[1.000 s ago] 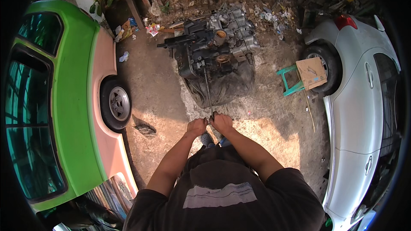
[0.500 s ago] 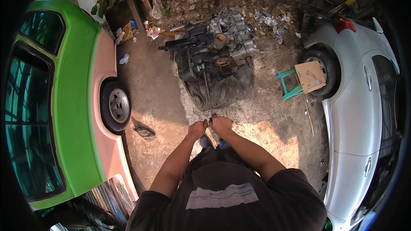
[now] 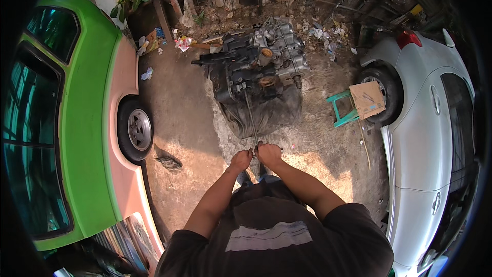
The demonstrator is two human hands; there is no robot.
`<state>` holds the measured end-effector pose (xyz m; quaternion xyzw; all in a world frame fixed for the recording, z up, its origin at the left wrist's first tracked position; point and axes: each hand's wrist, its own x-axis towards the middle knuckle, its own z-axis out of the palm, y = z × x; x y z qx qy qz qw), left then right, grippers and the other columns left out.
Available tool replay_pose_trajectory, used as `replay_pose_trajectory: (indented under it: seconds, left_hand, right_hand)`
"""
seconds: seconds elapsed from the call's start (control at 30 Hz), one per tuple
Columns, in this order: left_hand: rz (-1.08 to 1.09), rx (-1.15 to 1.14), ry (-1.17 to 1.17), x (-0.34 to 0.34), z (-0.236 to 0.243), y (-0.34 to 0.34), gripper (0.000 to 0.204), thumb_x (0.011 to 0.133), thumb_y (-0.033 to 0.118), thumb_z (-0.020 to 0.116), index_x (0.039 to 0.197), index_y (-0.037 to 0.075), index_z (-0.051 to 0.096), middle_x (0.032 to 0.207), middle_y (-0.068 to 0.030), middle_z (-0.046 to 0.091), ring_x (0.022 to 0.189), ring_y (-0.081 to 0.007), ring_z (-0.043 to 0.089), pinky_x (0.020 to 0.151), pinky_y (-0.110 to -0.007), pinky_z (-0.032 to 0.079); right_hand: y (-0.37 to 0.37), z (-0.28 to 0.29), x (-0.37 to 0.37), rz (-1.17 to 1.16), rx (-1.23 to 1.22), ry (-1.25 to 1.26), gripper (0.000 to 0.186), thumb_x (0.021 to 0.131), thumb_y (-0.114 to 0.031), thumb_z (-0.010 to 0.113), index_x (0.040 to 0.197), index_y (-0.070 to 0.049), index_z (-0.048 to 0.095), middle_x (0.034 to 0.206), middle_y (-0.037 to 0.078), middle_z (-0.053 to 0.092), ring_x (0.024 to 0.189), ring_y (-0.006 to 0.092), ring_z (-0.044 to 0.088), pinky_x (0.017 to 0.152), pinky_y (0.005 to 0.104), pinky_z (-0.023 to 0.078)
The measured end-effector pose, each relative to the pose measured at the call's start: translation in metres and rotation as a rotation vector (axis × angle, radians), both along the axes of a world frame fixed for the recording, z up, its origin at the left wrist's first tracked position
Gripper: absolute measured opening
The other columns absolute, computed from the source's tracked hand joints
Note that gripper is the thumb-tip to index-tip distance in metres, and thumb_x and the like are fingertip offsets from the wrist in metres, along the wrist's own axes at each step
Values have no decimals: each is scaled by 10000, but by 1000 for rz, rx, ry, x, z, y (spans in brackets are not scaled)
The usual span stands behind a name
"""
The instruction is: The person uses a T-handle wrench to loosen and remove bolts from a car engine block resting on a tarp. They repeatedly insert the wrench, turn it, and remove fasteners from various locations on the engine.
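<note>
My left hand (image 3: 241, 160) and my right hand (image 3: 269, 153) are closed side by side around the crossbar of a long, thin metal T-handle tool (image 3: 251, 113). Its shaft runs away from me to the near side of a dirty engine (image 3: 266, 74); where it meets the engine, I cannot make out the tip. The engine has dark and silver metal parts and a round orange-brown opening on top. A dark, crumpled sheet (image 3: 279, 110) hangs under its near side. Both my arms reach forward, and my feet show partly below my hands.
A green car (image 3: 92, 138) with a pinkish lower body stands at left, a silver car (image 3: 423, 138) at right. A teal stool (image 3: 341, 110) with a cardboard piece (image 3: 367, 100) on it stands by the silver car's wheel. Litter (image 3: 328, 36) lies along the back wall.
The whole view has shifted slightly, with the engine lower in the picture. Both hands keep their grip on the T-handle tool, whose near end sits a little farther right.
</note>
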<state>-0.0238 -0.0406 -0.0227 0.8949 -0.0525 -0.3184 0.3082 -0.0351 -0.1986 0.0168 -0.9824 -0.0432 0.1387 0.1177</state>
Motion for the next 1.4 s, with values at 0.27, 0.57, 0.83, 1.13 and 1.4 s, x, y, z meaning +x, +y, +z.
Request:
replay_pose_trajectory:
  seconds: [0.27,0.57,0.83,1.13,1.4]
  left_hand:
    - [-32,-103,-65,-1,-16,-9,591,995,442,320,999,-37,666,1027,-311,631,1017,-469,593,911,-513,460]
    - [35,-152,-34,0,-28,-4,555,999,425,314,1053,-2,664,1054,-306,628,1030,-464,590,925,-509,456]
    - [2,-39,39,10,-34,13,582,979,476,337,1090,7,662,1122,-281,626,1100,-432,576,959,-489,446]
    - [-103,98,139,17,3,9,641,969,516,304,1178,3,627,1248,-249,587,1196,-398,537,1019,-460,413]
    - [-103,206,99,13,6,1,619,972,484,298,1176,0,624,1266,-247,576,1201,-387,540,1027,-463,413]
  right_hand:
    - [-7,14,3,49,-47,2,327,909,-313,506,955,-7,610,791,186,701,732,337,698,641,446,545]
    - [15,11,8,96,-150,86,279,897,-250,534,1000,-18,649,929,161,714,859,289,711,730,411,561]
    - [23,17,10,-55,-27,116,325,901,-294,542,966,-10,686,999,180,704,930,327,691,795,413,549]
    - [20,20,11,-102,49,167,399,875,-384,551,916,-23,718,984,204,697,943,357,672,832,429,530]
    - [16,6,13,-120,107,174,350,851,-323,540,886,-38,740,999,176,704,980,328,667,853,409,525]
